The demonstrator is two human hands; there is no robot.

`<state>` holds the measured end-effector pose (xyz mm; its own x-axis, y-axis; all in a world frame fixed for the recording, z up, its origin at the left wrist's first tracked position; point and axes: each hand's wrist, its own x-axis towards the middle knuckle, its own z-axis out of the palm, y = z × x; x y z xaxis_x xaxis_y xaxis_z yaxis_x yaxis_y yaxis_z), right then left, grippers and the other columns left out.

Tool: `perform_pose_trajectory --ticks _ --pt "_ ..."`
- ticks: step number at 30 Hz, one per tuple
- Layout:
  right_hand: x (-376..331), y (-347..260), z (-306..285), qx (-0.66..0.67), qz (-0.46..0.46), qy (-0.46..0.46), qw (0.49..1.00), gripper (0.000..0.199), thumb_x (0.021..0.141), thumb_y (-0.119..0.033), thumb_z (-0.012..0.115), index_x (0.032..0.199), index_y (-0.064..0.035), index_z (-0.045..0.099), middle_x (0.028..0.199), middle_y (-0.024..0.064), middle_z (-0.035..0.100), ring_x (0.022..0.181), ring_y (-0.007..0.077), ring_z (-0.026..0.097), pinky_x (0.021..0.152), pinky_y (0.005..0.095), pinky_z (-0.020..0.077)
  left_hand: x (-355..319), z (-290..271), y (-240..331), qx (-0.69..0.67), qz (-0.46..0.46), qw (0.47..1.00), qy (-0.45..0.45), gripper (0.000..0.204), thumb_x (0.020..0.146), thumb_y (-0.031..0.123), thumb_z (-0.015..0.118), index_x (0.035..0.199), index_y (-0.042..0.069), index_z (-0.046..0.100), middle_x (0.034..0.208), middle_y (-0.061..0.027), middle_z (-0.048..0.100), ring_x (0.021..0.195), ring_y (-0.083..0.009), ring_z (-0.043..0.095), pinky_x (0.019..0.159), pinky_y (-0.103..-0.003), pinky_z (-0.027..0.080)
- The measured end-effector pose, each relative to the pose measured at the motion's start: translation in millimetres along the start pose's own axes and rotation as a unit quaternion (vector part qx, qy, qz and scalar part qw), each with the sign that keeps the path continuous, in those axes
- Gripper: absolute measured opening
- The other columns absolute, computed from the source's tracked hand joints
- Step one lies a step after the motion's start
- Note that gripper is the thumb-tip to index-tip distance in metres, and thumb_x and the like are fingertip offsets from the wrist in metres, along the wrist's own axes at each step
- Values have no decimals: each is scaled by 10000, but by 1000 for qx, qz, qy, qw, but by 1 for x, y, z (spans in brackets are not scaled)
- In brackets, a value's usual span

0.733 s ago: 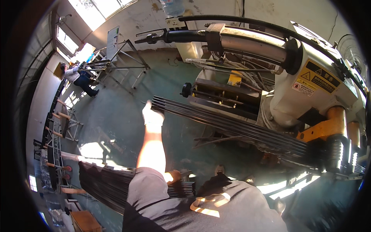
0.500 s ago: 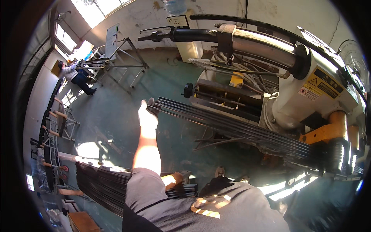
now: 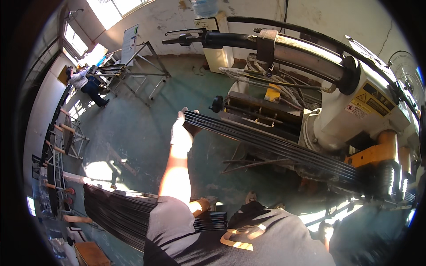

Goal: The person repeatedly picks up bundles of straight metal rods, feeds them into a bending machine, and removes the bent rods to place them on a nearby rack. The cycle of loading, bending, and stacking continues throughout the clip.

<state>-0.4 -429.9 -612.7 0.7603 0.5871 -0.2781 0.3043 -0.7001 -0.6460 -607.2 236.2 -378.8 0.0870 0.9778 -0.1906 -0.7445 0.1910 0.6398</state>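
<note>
My left hand (image 3: 181, 133), in a white glove, is stretched forward and grips the near end of a bundle of long dark metal rods (image 3: 275, 144). The bundle runs to the right and slightly downward, where its far end sits in the orange part of a large machine (image 3: 377, 153). The rods lie side by side in a flat layer. My right hand is not visible; my dark shirt fills the bottom edge.
A big white and grey machine (image 3: 337, 111) with hoses and a long pipe stands at the right. A pile of dark rods (image 3: 111, 213) lies on supports at lower left. Metal frame stands (image 3: 137, 66) and another person (image 3: 86, 84) are far left.
My left hand has stayed on the rod ends, shifting only slightly. The view has tilted a little.
</note>
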Motion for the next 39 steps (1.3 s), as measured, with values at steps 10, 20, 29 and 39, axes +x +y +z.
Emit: perform_pose_trajectory --ticks 10,20,29,39 --pt "-48 -12 -4 1 258 48 965 303 945 -287 757 961 13 794 691 51 700 535 168 622 500 349 487 -25 16 -2 252 11 967 19 679 1149 560 624 1717 228 456 1410 -138 731 1134 -373 781 918 -563 667" --pt "0 -38 -7 -84 158 -51 982 412 1029 -405 750 1040 -4 843 962 166 826 930 304 769 893 419 580 -31 26 0 336 -3 940 56 696 1178 674 461 1713 229 493 1500 -82 698 1255 -283 721 998 -513 614" --pt "100 -40 -38 -96 96 -122 983 477 1043 -461 744 1267 -51 840 1191 227 839 1197 397 784 1081 470 578 -73 -40 -108 98 0 977 188 766 1168 649 483 1716 116 424 1737 -172 511 1570 -408 508 1317 -561 420" --pt "219 117 -118 -187 115 -201 955 335 1124 -284 601 1219 -60 831 1146 217 826 1121 424 779 1016 507 583 -201 99 -383 146 -284 944 83 479 1174 384 554 1496 52 678 1504 -138 716 1412 -374 647 1258 -552 469"
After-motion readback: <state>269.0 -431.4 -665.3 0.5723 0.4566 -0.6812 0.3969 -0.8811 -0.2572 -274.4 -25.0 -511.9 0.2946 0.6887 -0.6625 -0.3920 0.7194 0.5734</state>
